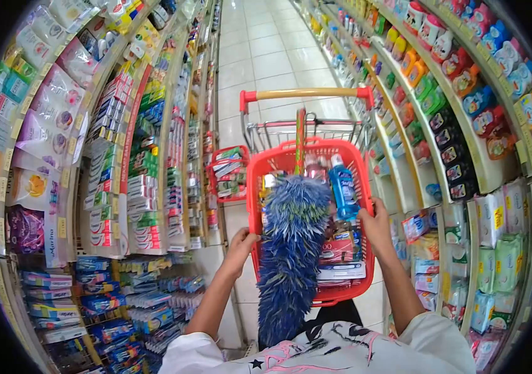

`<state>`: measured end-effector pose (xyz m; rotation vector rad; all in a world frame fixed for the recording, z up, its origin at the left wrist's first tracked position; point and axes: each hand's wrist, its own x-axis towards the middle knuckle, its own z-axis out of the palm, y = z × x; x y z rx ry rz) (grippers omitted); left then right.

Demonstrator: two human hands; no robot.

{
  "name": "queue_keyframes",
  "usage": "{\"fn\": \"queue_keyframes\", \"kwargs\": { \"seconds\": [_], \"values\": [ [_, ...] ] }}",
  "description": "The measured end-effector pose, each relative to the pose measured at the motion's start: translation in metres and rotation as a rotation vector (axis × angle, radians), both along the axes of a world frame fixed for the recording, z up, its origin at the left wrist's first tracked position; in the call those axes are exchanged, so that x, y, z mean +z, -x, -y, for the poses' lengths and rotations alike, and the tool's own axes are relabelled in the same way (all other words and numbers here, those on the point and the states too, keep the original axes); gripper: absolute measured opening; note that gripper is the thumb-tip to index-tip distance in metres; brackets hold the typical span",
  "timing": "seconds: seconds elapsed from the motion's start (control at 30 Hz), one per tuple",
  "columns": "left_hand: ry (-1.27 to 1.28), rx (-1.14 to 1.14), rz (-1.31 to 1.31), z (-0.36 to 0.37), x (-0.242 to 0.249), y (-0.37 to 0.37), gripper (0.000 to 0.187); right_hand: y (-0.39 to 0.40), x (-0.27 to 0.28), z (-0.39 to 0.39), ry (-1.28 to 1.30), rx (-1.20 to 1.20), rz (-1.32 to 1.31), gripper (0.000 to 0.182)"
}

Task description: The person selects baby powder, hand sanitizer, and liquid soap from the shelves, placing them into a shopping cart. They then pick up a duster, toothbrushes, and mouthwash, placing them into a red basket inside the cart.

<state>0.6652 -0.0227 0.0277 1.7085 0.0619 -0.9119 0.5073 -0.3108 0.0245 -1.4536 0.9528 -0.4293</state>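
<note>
Evenly, left hand and right hand are gripping opposite rims of red basket; both grips are closing narrowly; basket is sitting centrally, on near side of trolley; blue duster is overhanging near rim, so level holding is probably limiting slips.

Within the red plastic shopping basket, packed goods are held, a blue bottle among them near the far right corner. A red box and a white box are set nearer. Across both the near and far rims, a shaggy blue duster is laid lengthwise.
</note>
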Motion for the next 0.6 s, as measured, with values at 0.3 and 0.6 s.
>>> {"fn": "queue_keyframes", "kwargs": {
  "seconds": [0.3, 0.6],
  "values": [
    [-0.021, 0.118, -0.386, 0.012, -0.082, 0.028, 0.033, 0.028, -0.121, -0.007, -0.231, -0.056, -0.16, 0.044],
    [0.142, 0.256, -0.399, 0.016, -0.099, 0.041, 0.03, 0.021, -0.121, -0.014, -0.161, -0.111, -0.169, 0.042]
  ]
}}
